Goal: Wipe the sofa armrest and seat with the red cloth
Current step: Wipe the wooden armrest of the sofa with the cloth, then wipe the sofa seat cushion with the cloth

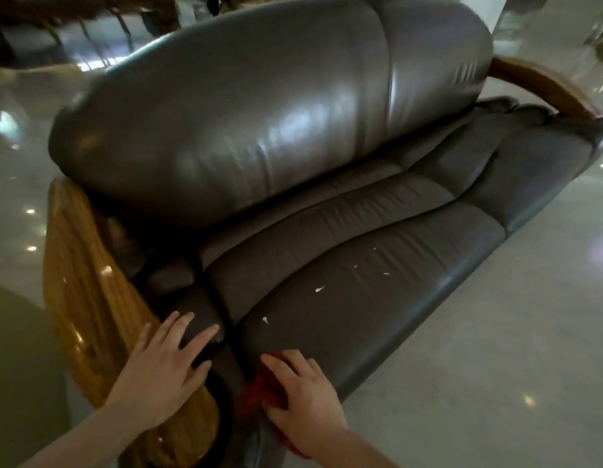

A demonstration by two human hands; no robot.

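A dark brown leather sofa fills the view, its seat [377, 278] running from near left to far right with small white flecks on it. The near armrest [90, 298] is ribbed golden wood with a leather pad [198, 315] on its inner side. My left hand [165, 369] lies flat on that pad, fingers spread. My right hand [303, 393] presses the red cloth [259, 390] onto the seat's near front corner; most of the cloth is hidden under the hand.
The puffy backrest [242, 123] rises behind the seat. A second wooden armrest [543, 86] curves at the far right end. Glossy pale floor [496, 366] surrounds the sofa. Dark furniture [56, 25] stands blurred at the top left.
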